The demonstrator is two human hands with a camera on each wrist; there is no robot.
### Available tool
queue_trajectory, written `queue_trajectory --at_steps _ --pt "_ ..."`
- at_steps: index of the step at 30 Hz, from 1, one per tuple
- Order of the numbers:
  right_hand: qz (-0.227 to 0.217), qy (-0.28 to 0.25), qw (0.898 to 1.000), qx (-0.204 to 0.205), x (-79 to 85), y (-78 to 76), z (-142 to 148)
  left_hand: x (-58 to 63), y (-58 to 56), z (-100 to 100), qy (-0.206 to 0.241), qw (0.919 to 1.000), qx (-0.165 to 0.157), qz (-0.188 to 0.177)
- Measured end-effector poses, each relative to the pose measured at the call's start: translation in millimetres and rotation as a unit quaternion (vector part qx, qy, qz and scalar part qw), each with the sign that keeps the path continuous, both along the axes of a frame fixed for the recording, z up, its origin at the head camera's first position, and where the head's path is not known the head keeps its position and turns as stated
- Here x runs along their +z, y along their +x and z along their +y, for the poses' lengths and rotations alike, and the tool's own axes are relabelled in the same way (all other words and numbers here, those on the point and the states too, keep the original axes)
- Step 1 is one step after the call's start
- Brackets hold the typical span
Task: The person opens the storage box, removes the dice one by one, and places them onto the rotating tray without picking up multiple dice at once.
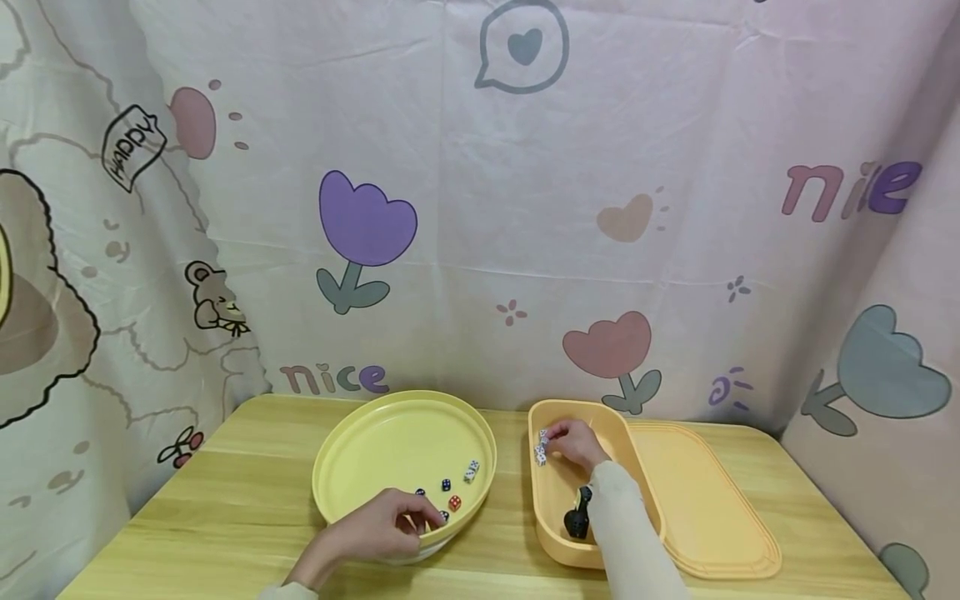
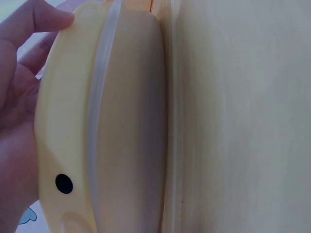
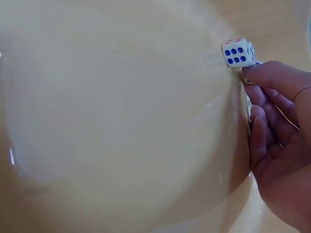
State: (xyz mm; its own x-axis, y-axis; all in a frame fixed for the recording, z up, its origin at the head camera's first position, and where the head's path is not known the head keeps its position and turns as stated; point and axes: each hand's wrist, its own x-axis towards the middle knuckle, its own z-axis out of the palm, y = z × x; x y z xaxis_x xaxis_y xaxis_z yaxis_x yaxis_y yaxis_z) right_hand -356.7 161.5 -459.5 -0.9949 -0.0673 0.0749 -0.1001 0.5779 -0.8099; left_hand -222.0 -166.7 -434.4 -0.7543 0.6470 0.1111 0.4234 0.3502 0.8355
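Observation:
My left hand (image 1: 386, 525) reaches over the near rim of a round yellow tray (image 1: 375, 433). Its bent fingertips are at a dark die (image 1: 444, 516); touching or just beside it, I cannot tell. Close by lie another dark die (image 1: 446, 484), a red die (image 1: 454, 502) and some white dice (image 1: 471, 472). My right hand (image 1: 576, 442) is inside an orange box (image 1: 551, 533), at its left wall. Thumb and finger pinch a white die, mostly hidden behind the thumb, and a white die (image 3: 238, 53) with blue and red dots sits just beyond the thumb tip.
A black object with a yellow part (image 1: 577, 522) lies in the near end of the orange box, partly covered by the right sleeve (image 1: 633, 533). The flat orange lid (image 1: 708, 500) lies on the wooden table (image 1: 225, 500) to the right. A printed curtain (image 1: 480, 208) hangs behind.

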Motion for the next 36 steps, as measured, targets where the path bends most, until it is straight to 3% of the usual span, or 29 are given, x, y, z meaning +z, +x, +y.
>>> queue_trajectory --at_steps 9,19,26,36 --pt "-0.006 -0.002 1.0 0.022 4.5 3.0 3 0.5 0.3 1 -0.006 1.0 -0.001 0.003" --pt "-0.019 -0.042 0.997 0.06 18.9 3.2 7 1.8 0.6 0 -0.005 1.0 -0.003 0.004" --pt "0.007 -0.025 0.998 0.061 33.8 6.2 5 1.8 0.9 -2 -0.008 0.9999 -0.004 0.007" --pt "0.047 -0.08 0.995 0.023 55.0 23.3 9 -0.1 0.6 -3 0.003 0.9998 -0.012 0.014"
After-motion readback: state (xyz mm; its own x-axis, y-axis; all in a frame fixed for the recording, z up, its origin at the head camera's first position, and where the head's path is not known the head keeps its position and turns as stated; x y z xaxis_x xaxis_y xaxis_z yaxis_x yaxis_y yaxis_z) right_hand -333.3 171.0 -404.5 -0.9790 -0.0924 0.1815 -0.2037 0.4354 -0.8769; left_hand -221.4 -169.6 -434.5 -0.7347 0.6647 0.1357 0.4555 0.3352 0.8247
